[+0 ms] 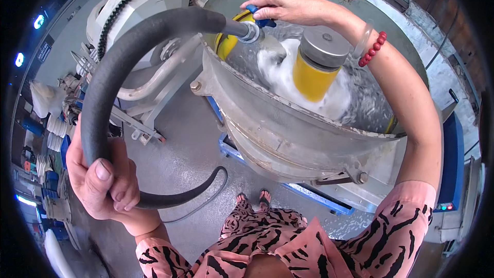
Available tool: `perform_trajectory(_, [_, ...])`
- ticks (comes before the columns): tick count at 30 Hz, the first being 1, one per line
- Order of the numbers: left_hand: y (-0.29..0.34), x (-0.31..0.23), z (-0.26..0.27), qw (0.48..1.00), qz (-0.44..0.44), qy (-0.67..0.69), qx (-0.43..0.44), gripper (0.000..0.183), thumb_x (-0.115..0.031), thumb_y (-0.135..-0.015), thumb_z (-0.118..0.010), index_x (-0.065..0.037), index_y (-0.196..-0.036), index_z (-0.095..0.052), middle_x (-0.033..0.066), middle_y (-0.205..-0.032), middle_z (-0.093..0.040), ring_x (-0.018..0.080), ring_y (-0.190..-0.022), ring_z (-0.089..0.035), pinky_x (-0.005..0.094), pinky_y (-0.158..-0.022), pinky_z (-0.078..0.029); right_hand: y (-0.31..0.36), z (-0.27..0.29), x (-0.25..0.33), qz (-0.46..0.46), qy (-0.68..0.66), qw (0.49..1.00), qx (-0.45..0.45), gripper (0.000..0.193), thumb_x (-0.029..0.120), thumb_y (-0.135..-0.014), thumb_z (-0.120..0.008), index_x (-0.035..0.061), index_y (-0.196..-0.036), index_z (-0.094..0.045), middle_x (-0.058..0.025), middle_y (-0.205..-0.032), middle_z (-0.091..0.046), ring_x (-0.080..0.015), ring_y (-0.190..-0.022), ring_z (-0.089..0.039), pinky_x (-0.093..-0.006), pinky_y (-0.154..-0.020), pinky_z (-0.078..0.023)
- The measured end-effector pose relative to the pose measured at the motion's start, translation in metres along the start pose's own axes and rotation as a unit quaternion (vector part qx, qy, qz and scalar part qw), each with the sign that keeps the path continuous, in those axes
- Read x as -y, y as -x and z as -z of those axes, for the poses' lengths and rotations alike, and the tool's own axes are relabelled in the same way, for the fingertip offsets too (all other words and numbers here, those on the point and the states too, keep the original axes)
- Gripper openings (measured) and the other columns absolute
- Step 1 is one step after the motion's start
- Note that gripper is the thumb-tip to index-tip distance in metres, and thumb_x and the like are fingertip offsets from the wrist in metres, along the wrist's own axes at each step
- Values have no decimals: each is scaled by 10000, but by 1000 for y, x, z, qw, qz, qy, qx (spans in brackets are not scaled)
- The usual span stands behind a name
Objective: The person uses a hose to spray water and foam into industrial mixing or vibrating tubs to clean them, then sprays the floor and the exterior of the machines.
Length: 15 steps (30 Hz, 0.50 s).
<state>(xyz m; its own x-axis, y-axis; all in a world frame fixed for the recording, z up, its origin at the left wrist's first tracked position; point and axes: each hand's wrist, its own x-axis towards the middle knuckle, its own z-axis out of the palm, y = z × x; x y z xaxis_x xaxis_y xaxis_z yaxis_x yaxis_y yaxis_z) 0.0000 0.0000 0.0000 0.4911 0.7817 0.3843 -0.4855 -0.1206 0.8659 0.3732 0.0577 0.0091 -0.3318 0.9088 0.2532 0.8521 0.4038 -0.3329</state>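
Observation:
My left hand [100,185] is wrapped round a thick black hose [96,98] at the left. The hose arches up and over to a metal fitting [251,32] above the rim of a large round tub [267,105]. At that end my right hand [296,7] has its thumb and fingers closed on a blue valve handle [265,22]. Inside the tub, white foam [280,74] and a churning grey mass [368,98] surround a yellow column [311,80] with a round metal cap [324,46]. Whatever leaves the hose end is blurred.
The lower hose trails to the wet grey floor [190,157] near my feet. A pale machine with a black ribbed conduit [110,15] stands left of the tub. Blue frame parts [319,199] lie under the tub; a blue box with lit buttons [450,170] is at the right.

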Motion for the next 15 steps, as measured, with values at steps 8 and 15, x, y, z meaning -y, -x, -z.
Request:
perform_trajectory(8, [18, -24, -18, 988, 28, -151, 8, 546, -65, -705, -584, 90, -1194, -401, 49, -574, -516, 22, -337, -364, 165, -294, -251, -2, 4, 28, 79, -15, 996, 23, 415, 295, -889, -467, 5, -1186, -494, -83, -993, -596, -170, -885, -531, -306, -809, -421])
perform_trajectory(15, [87, -15, -18, 924, -196, -287, 161, 372, -75, -669, -559, 63, -1002, -466, 238, -718, -564, 377, -712, -584, 417, -626, -474, 65, 1, 164, -58, 82, 991, -86, 399, 252, -885, -477, -34, -1163, -487, -166, -1133, -523, -228, -1046, -489, -319, -911, -361])
